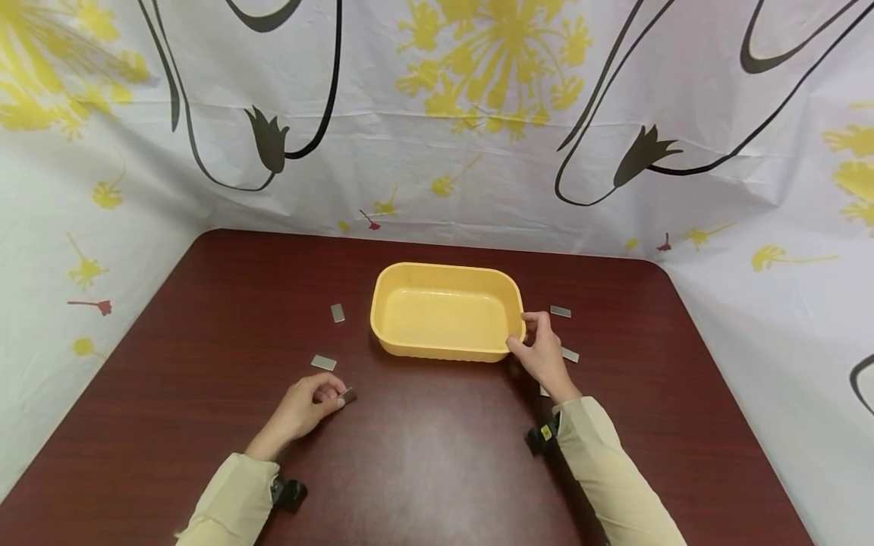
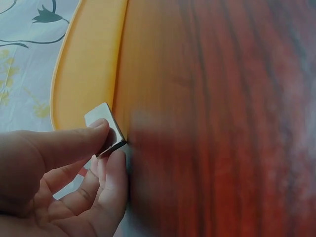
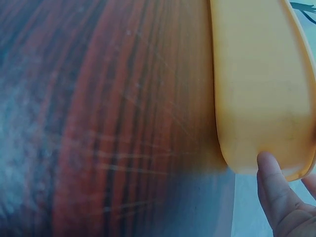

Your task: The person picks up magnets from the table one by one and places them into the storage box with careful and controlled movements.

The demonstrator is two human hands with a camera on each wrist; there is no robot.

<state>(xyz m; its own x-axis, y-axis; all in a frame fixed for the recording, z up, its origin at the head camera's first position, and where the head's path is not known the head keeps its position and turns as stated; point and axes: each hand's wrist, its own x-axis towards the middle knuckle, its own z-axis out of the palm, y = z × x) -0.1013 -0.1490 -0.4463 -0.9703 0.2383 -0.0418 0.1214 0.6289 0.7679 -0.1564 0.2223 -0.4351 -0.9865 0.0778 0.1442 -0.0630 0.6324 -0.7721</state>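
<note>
Between thumb and fingers my left hand (image 1: 303, 406) pinches a small flat rectangular metal piece (image 2: 104, 129), silvery with a dark edge. It is held at the left front of the table, apart from the yellow plastic tub (image 1: 447, 353). My right hand (image 1: 542, 356) grips the tub's right front corner, thumb on the front wall and fingers at the right side. In the right wrist view the thumb lies against the tub's outer wall (image 3: 261, 98), and the other fingers are mostly cut off. Only the yellow floor and walls show inside the tub.
Left of the tub lie two similar pieces, a farther one (image 1: 337, 313) and a nearer one (image 1: 324, 363). On the right are a far piece (image 1: 561, 312), a middle one (image 1: 570, 355) and one partly hidden by my wrist (image 1: 543, 392). A patterned curtain (image 1: 464, 205) borders the dark table (image 1: 423, 455).
</note>
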